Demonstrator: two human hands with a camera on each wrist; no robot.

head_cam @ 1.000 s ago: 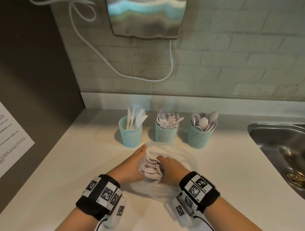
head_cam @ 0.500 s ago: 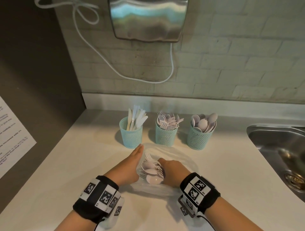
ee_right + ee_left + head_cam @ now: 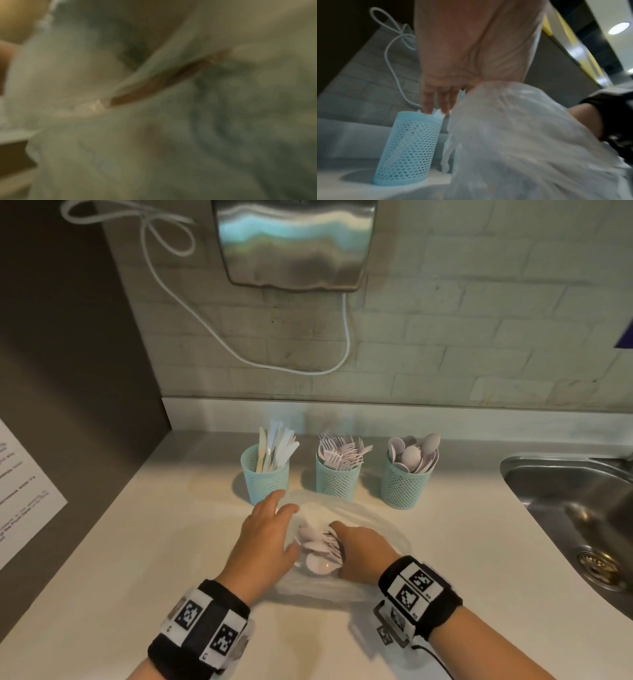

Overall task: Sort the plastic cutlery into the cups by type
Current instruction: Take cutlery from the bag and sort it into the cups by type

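Our left hand flat and straight-fingered against the clear plastic bag, our right hand inside it, its grip hidden, loose white plastic spoons and forks between them, three mesh cups just behind.

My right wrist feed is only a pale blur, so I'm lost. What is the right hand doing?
Observer: The right hand is inside a clear plastic bag on the countertop, its fingers hidden among a heap of white cutlery.
Operator: And the left hand?
Observer: The left hand rests on the bag's left side, fingers straight.
Operator: Where are the cups?
Observer: Behind the bag stand three teal mesh cups: knife cup left, fork cup middle, spoon cup right.
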